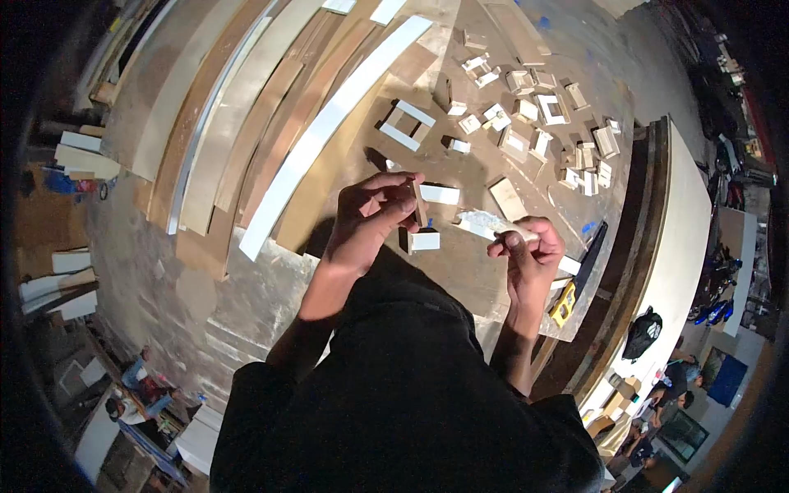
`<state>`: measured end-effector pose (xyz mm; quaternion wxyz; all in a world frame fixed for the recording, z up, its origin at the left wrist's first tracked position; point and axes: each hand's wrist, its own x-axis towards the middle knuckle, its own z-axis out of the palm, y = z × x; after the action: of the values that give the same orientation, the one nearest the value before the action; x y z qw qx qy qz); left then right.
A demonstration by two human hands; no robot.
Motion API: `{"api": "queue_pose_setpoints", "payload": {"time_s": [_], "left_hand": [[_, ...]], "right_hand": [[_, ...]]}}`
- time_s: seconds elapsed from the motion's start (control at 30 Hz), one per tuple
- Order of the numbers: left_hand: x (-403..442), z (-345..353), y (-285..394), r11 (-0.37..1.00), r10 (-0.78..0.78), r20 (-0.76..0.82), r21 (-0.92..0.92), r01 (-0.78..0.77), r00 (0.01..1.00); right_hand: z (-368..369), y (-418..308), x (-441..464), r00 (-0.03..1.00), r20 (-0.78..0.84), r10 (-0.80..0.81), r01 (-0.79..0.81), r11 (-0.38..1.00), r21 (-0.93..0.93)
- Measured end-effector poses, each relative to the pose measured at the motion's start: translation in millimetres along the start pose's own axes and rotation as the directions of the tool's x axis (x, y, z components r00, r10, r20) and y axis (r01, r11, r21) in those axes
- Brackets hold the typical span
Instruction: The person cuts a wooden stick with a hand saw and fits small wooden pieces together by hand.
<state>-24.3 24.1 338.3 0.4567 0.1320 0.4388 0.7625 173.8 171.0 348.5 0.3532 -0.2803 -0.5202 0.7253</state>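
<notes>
My left hand [374, 218] pinches a small flat wooden piece [420, 205] on edge between thumb and fingers. In my right hand [530, 251] is a flat pale stick [485, 223] smeared with white, its tip pointing left toward the wooden piece but apart from it. Below the hands lie a white-faced block [440, 194] and another white-faced block [424, 241]. A bare wooden block [508, 199] rests just beyond my right hand. Farther out is a small square frame [407, 125] of white and brown pieces.
Long boards [271, 123] and a white strip [337, 115] lie at the left. Several small wooden assemblies [526, 109] are scattered at the back right. A handsaw [564, 302] lies near my right forearm. A black cap [643, 333] sits on a pale panel [686, 214]. People are in the lower corners.
</notes>
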Motion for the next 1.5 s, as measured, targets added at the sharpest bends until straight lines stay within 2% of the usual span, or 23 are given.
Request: {"api": "queue_pose_setpoints", "payload": {"time_s": [0.07,0.13,0.23,0.33,0.37,0.43,0.47,0.53,0.57,0.67,0.7,0.93,1.0,1.1,1.17,1.23,1.3,1.47,1.5], "left_hand": [[-5,18,6,0.999,0.025,0.024,0.037,-0.026,0.999],[-12,34,9,0.994,0.011,0.025,0.104,-0.014,1.0],[-21,47,0,0.98,0.001,0.048,0.198,-0.011,0.999],[-29,67,-4,0.983,0.002,0.062,0.181,-0.013,0.998],[-33,74,-5,0.983,0.002,0.063,0.185,-0.014,0.998],[-39,88,-8,1.0,-0.027,0.02,-0.001,0.027,0.999],[-40,90,-10,1.0,-0.024,0.019,0.001,0.024,1.0],[-43,93,-14,0.993,-0.083,0.13,-0.071,0.092,0.988],[-46,98,-14,0.994,-0.078,0.129,-0.07,0.088,0.989],[-54,110,-17,0.982,-0.12,0.101,-0.134,0.133,0.988],[-56,111,-21,0.98,-0.12,0.101,-0.149,0.134,0.988],[-69,132,-32,0.967,-0.114,0.117,-0.215,0.137,0.987],[-73,133,-34,0.955,-0.136,0.143,-0.245,0.168,0.98],[-78,133,-45,0.934,-0.162,0.158,-0.295,0.203,0.974],[-79,132,-50,0.928,-0.166,0.15,-0.311,0.205,0.975],[-82,131,-52,0.904,-0.236,0.141,-0.331,0.271,0.961],[-84,132,-55,0.899,-0.217,0.176,-0.347,0.267,0.96],[-85,134,-61,0.889,-0.19,0.218,-0.375,0.262,0.957],[-85,138,-60,0.907,-0.196,0.173,-0.342,0.245,0.965]], "right_hand": [[-10,-4,-8,0.999,-0.003,-0.04,0.04,0.999,-0.007],[-23,-9,-13,0.991,0.037,-0.126,0.129,0.987,-0.09],[-34,-23,-18,0.978,0.108,-0.177,0.181,0.983,-0.026],[-47,-36,-23,0.965,0.145,-0.218,0.228,0.972,-0.062],[-52,-39,-25,0.937,0.163,-0.308,0.332,0.931,-0.152],[-65,-43,-29,0.852,0.204,-0.483,0.524,0.771,-0.362],[-68,-45,-30,0.85,0.204,-0.485,0.526,0.771,-0.359],[-73,-53,-33,0.733,0.268,-0.625,0.678,0.644,-0.353],[-78,-60,-33,0.689,0.334,-0.643,0.723,0.582,-0.371],[-83,-69,-38,0.677,0.329,-0.658,0.734,0.571,-0.368],[-84,-72,-37,0.637,0.351,-0.686,0.769,0.531,-0.356],[-100,-85,-51,0.628,0.397,-0.67,0.777,0.513,-0.364],[-104,-85,-55,0.668,0.398,-0.628,0.744,0.569,-0.35],[-111,-88,-66,0.682,0.393,-0.617,0.731,0.578,-0.363],[-114,-89,-69,0.667,0.387,-0.637,0.745,0.564,-0.356],[-116,-91,-72,0.653,0.379,-0.655,0.757,0.551,-0.352],[-118,-94,-75,0.665,0.36,-0.654,0.741,0.519,-0.427],[-114,-97,-82,0.675,0.391,-0.626,0.736,0.542,-0.405],[-116,-95,-82,0.681,0.38,-0.626,0.732,0.564,-0.383]]}}
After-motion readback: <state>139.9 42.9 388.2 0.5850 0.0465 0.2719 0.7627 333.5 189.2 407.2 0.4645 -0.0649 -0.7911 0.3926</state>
